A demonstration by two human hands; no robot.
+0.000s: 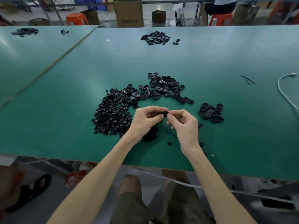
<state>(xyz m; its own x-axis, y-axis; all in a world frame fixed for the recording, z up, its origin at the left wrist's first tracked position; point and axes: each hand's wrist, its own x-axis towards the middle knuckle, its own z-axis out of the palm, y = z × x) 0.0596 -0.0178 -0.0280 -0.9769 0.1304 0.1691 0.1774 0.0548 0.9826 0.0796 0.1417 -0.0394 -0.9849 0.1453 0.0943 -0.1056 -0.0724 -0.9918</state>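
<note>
Left hand (145,122), right hand (184,125) pinching black part (165,113), table edge (64,159) near

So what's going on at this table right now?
A seated person holds a small black plastic part in both hands above the green table: the left hand grips it, the right hand pinches its other end. A heap of small round black pieces lies to the left, oval black shells lie beyond the hands, and a smaller stack of shells sits to the right.
</note>
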